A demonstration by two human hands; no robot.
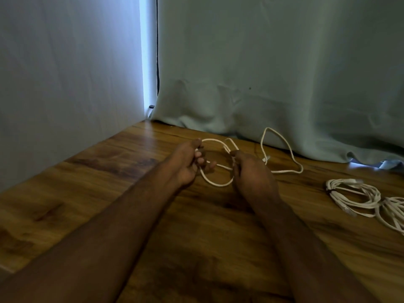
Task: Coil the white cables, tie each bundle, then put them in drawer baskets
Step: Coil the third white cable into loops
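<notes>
coiling stage | my left hand [185, 165] and right hand [247, 169] fingers hold 1 white cable [282, 149] loop | 2 coiled bundles [354, 196] wait on bench [109, 171] | drawer baskets unseen

Looks like a room in a home: wood-grain desk [87, 193] pushed into a corner, pale curtain [284, 73] pooling on its far edge, plain wall [65, 84] left, daylight between them.
</notes>
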